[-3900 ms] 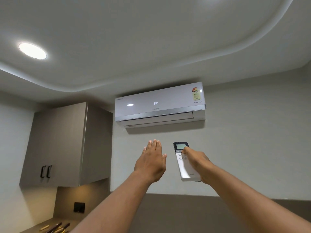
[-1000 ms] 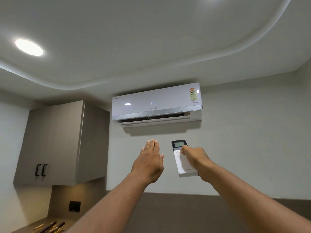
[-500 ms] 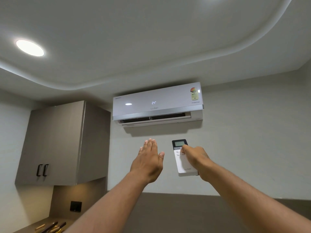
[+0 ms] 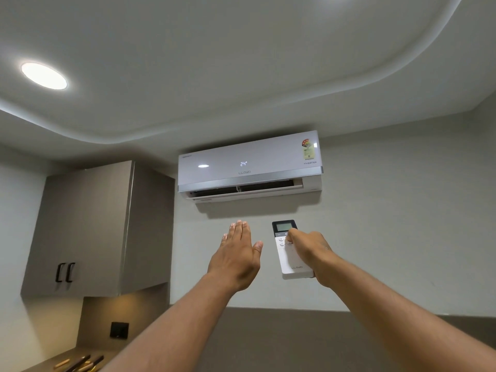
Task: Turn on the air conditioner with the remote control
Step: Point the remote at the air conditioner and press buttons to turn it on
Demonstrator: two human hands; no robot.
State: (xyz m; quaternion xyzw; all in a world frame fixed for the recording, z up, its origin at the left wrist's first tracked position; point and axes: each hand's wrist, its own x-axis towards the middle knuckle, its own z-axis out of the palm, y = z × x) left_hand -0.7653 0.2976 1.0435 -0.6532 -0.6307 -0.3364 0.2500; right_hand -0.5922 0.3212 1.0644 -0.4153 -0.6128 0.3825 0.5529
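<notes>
Right hand (image 4: 308, 251) holds remote (image 4: 291, 260); louver (image 4: 247, 190) now open.

— Readable on the air conditioner (image 4: 249, 167)?
— "24°" lit mid-panel, "LLOYD" just beneath, "INVERTER" at lower right under a coloured rating sticker (image 4: 307, 149); sticker print too small.
— And on the remote control (image 4: 291, 253)?
— "LLOYD" near the bottom end; screen digits illegible.

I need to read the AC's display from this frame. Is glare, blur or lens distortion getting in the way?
Head view: the air conditioner is sharp, its 24° readout legible; one small glare spot, the ceiling light's reflection, sits left of the digits; wide-angle bending bows the ceiling edges; the wooden items on the counter at bottom left are soft.
</notes>
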